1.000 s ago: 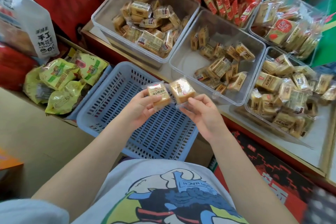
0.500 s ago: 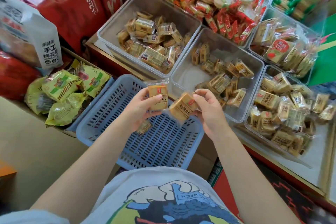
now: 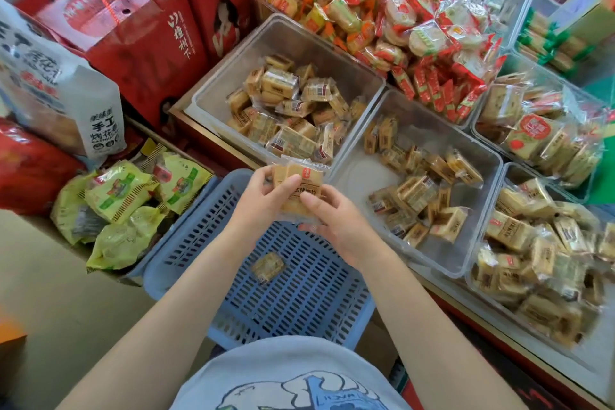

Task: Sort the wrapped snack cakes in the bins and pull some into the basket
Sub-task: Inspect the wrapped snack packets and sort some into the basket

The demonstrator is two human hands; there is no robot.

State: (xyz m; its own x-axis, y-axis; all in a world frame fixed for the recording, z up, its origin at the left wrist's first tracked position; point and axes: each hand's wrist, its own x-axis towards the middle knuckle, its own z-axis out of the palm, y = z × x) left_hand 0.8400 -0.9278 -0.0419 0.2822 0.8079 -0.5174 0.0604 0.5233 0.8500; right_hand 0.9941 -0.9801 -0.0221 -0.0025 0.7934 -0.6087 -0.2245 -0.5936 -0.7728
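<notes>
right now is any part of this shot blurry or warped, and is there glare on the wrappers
Head view: wide-angle warp bends the bins and red boxes outward at the edges; corners and the shirt smear soft; centre is sharper, both hands and the held cakes clear; light is even, with mild sheen on the wrappers, little shadow.

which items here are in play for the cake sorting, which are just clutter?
In play:
left hand and right hand, together holding wrapped cakes
blue basket, one cake inside
clear bins of snack cakes

Clutter:
green snack bags
red gift boxes
white bag
red-wrapped snacks bin
</notes>
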